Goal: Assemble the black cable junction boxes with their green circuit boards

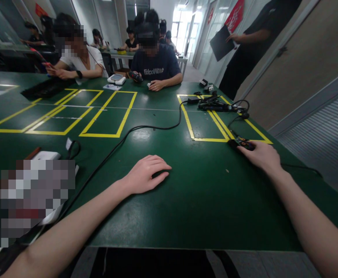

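Observation:
My left hand (146,174) rests palm down on the green table (198,208), fingers stretched out and thumb a little apart, with nothing in it. At the right side of the table, my right hand (263,155) is closed around the near end of a small dark device (244,143) with coloured marks on top. The hand covers part of it, so its exact kind does not show. Just beyond lies a bundle of black cables and dark parts (213,102). A long black cable (146,126) runs from there across the table, passing beyond my left hand.
Yellow tape (99,135) marks rectangles on the table. A blurred-out item (32,197) lies at the near left. Across the table, one person (154,65) holds a dark tool (136,77); another (82,61) sits at left. A standing person (258,42) holds a dark folder (221,43).

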`<state>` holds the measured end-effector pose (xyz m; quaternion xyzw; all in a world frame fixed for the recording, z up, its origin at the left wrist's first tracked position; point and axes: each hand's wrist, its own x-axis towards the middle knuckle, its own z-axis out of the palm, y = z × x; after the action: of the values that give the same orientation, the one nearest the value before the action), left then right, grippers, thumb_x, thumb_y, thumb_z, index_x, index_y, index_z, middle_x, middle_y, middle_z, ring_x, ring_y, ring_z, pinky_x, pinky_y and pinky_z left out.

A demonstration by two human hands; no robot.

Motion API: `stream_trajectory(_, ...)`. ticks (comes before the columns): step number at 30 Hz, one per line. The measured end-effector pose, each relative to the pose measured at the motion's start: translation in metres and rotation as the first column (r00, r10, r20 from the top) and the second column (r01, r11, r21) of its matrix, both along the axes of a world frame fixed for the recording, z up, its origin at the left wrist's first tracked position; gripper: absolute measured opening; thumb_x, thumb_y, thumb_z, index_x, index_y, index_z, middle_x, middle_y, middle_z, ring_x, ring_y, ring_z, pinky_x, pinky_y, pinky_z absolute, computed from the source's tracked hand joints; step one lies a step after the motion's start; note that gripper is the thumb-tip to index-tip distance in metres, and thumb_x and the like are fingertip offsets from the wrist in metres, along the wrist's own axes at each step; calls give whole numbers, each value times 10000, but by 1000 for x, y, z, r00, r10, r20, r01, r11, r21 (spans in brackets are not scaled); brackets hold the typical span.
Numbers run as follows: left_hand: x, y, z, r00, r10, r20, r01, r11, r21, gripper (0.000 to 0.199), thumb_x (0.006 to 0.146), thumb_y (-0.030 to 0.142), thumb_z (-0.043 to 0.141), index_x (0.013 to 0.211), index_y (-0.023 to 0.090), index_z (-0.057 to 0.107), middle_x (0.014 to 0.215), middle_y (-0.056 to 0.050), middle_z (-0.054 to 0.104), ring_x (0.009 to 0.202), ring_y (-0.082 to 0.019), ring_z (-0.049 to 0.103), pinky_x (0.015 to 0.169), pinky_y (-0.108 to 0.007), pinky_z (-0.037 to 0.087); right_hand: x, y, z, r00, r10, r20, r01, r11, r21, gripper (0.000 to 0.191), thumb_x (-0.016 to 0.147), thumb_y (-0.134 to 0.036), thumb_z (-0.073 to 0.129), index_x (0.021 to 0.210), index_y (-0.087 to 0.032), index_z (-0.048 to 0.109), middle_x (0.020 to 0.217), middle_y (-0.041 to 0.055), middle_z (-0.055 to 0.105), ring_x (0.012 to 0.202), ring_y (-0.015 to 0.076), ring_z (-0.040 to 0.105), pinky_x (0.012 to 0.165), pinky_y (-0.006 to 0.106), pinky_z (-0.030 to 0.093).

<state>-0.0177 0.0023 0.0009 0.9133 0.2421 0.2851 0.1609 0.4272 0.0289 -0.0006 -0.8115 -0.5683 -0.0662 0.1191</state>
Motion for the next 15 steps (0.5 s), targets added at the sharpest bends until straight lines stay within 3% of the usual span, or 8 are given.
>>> stream_trajectory(2,0,0,0,1000,-1,6,1,1000,11,220,1039,271,547,1136,193,729,1099,-76,784,1054,-227,722,970,-425,566,-42,-5,-2,998,40,-38,-41,999,-16,430,897,-463,650,1139,-128,767,1016,199,755,853,352,708,611,373,490)
stream_trajectory(4,0,0,1,1000,-2,28,1,1000,27,216,1037,271,555,1162,199,715,1148,-81,776,1106,-233,710,987,-429,561,-87,-16,-5,951,302,-72,-296,952,82,346,896,-434,659,1098,-173,765,1047,154,758,877,330,723,653,384,551)
stream_trajectory(5,0,0,2,999,-2,46,0,999,38,219,1030,279,568,1181,201,706,1181,-88,768,1138,-238,700,1000,-433,556,-109,-23,-6,882,462,-94,-451,884,122,319,902,-427,664,1089,-186,758,1027,135,756,847,312,727,654,384,566)
stream_trajectory(6,0,-1,2,998,-2,66,-1,999,52,228,1019,295,589,1196,200,699,1206,-96,760,1161,-246,691,1010,-437,552,-128,-30,-6,781,613,-116,-598,789,145,303,913,-418,668,1101,-192,747,1005,119,750,816,286,727,658,375,575)
stream_trajectory(8,0,-2,4,995,-1,96,-7,997,83,262,982,358,652,1184,197,694,1202,-108,752,1143,-258,690,1002,-438,551,-160,-43,-5,508,846,-158,-840,528,125,299,930,-366,679,1184,-211,712,1057,91,737,835,232,733,708,336,583)
stream_trajectory(10,0,-4,5,996,-12,84,4,995,98,312,937,436,710,1125,188,699,1117,-106,757,1042,-257,708,938,-417,561,-179,-50,-1,296,942,-161,-949,309,66,321,931,-351,694,1226,-226,693,1054,60,729,807,185,728,673,281,554)
stream_trajectory(12,0,-5,4,999,-25,26,23,996,89,355,907,489,738,1084,184,697,1039,-92,755,956,-246,717,871,-389,561,-187,-50,2,262,956,-130,-962,270,49,309,931,-344,699,1211,-212,695,1003,49,724,770,169,717,633,261,525)
stream_trajectory(15,1,-5,3,998,0,-58,2,999,45,386,898,496,745,1132,195,681,1077,-85,751,987,-250,723,876,-379,553,-188,-44,2,342,934,-102,-930,352,103,297,939,-356,702,1193,-202,695,966,50,726,766,175,716,631,264,523)
